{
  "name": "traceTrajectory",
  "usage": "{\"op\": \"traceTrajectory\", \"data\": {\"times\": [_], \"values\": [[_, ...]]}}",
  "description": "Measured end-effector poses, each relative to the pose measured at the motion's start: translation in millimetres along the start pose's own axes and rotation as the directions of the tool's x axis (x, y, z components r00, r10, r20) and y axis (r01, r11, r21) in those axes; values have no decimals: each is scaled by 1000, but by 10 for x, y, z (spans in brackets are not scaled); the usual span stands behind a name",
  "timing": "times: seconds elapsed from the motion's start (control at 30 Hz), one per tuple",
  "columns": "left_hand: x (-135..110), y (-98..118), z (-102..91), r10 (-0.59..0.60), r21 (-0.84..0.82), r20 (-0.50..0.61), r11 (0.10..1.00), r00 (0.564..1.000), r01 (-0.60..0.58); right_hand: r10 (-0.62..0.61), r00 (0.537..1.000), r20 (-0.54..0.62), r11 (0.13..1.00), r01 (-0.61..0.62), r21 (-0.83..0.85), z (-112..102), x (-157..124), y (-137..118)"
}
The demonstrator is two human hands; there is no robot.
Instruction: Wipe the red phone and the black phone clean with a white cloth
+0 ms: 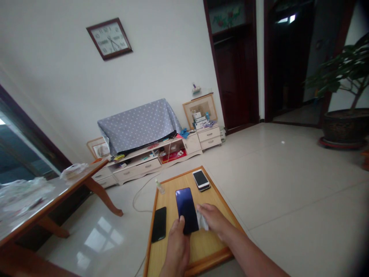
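My left hand (178,238) grips a dark smartphone (186,209) near its lower end, thumb on the left edge of the blue-tinted screen. At the phone's right edge, my right hand (211,217) is closed on a crumpled white wipe (202,221), which touches or nearly touches the phone. Below them is a small wooden table (207,244) with a raised rim. On its left side lies a black smartphone (159,224). A white smartphone (200,179) rests on top of another dark one at the far right, and a small clear bottle (160,187) stands at the far left corner.
A long table (86,177) with plastic bags on it stands at the left. Against the far wall is a low cabinet (138,169) bearing a cloth-covered object (141,125). A thin cable runs along the floor left of the small table. A potted plant (346,125) is at the right.
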State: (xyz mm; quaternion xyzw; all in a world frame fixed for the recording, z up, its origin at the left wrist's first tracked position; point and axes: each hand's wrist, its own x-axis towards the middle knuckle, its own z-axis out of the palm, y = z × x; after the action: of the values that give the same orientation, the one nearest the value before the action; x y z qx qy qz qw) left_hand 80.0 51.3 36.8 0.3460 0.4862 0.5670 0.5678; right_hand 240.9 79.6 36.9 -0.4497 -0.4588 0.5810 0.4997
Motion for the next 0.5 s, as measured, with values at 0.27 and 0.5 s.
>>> {"op": "traceTrajectory", "data": {"times": [0.27,0.5], "values": [[235,59,185,-152,-226,21,962,988,153,27,1000,-10,996,-28,-81,68,-39,61],[277,46,323,-190,-103,66,975,980,196,134,980,-146,983,-113,144,-30,179,208]]}}
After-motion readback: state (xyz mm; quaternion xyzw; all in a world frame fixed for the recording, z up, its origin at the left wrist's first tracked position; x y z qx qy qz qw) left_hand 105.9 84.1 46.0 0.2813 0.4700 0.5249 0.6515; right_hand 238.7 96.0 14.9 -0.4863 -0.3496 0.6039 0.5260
